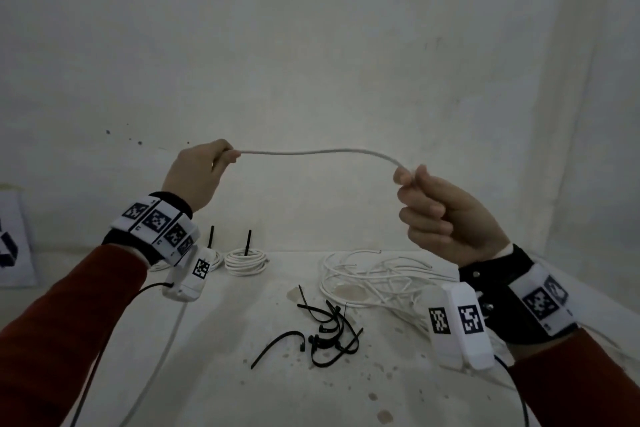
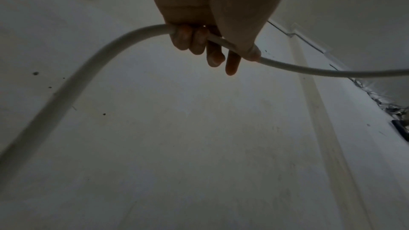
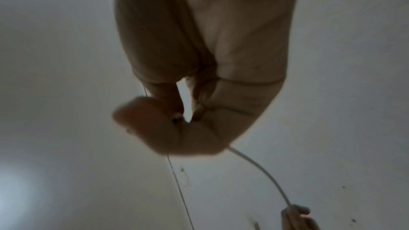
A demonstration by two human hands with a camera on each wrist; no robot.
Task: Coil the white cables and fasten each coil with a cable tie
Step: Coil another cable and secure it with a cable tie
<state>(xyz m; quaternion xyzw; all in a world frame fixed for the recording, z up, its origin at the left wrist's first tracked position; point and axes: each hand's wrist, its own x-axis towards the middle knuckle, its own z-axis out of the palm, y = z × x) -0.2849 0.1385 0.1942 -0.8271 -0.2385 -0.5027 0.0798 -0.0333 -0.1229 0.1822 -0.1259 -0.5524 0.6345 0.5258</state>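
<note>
Here, mid-frame, my left hand (image 1: pixel 197 177) and right hand (image 1: pixel 446 215) pinch a thin white round cable (image 1: pixel 318 151); loops should stay even.

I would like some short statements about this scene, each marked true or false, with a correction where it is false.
1. Both the left hand and the right hand hold one white cable. True.
2. The held cable lies on the table. False: it is raised in the air.
3. Black cable ties lie loose on the table. True.
4. No coil is tied yet. False: a tied coil stands at the back.
</note>
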